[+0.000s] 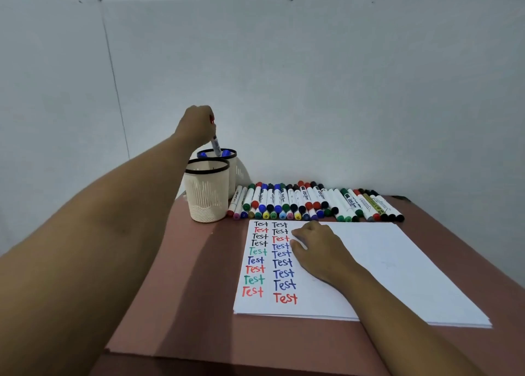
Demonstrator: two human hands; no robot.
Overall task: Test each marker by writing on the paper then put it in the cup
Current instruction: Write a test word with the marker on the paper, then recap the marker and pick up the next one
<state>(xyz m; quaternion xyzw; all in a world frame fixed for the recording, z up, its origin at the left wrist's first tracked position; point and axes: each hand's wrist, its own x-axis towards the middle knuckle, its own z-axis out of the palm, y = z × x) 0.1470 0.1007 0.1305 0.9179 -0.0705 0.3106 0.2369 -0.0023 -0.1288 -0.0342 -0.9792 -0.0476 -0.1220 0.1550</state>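
Table (199, 290): flat, matte reddish-brown top with a straight front edge, in the lower centre of the frame. The left forearm crosses the lower left and hides the table's left side.
Paper (383, 262): thin stack of white sheets lying flat at lower centre and right. Two columns of the handwritten word "Test" in black, red, green and blue run down its left part; the rest is blank.
Right hand (318, 247): rests knuckles-up on the paper just right of the second column. Fingers loosely curled; it holds nothing.
Near cup (206, 193): cream plastic, round, with slotted mesh walls and a black rim. It stands upright at the paper's upper-left corner; no contents show.
Row of markers (312, 202): white barrels with coloured caps (red, blue, green, black, yellow, pink), lying side by side and partly stacked along the paper's far edge, right of the cups.
Far cup (232, 176): same make, directly behind the near cup and partly hidden by it. Blue caps (226, 153) show at its rim.
Marker (216, 145): white barrel, near upright, lower end inside the far cup's mouth.
Left hand (199, 124): above the far cup at centre frame, fingers closed round the marker's upper end.
Hands: well apart.
Wall (312, 77): plain pale grey panels with faint seams, filling the upper frame.
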